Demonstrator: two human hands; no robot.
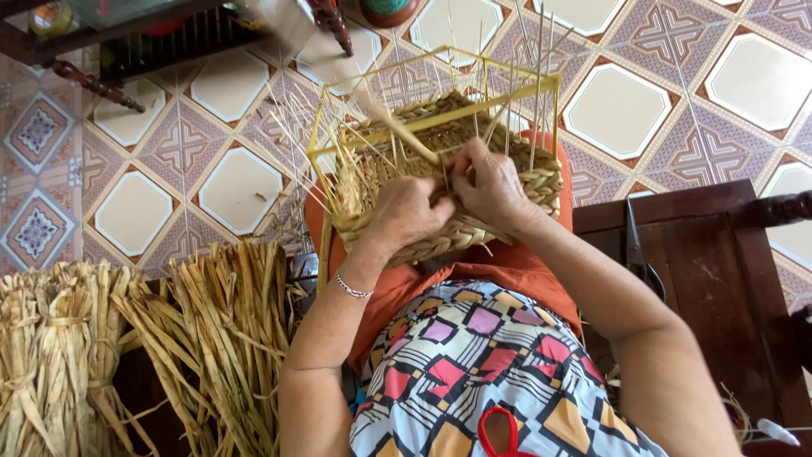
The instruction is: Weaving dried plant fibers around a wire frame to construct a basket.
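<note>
Half-woven basket on yellow frame: left hand and right hand are pinching its straw strand, fingers curled closed; dried straw bundles are lying left of basket.

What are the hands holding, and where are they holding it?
Both the left hand and right hand grip the half-woven straw basket at its near woven wall.

A single head-worn camera looks steeply down over the person's own chest and lap, close to both forearms. The half-woven straw basket on its yellow wire frame sits near the centre, the patterned tiled floor fills the top, and bundles of dried reed strips lie lower left.
</note>
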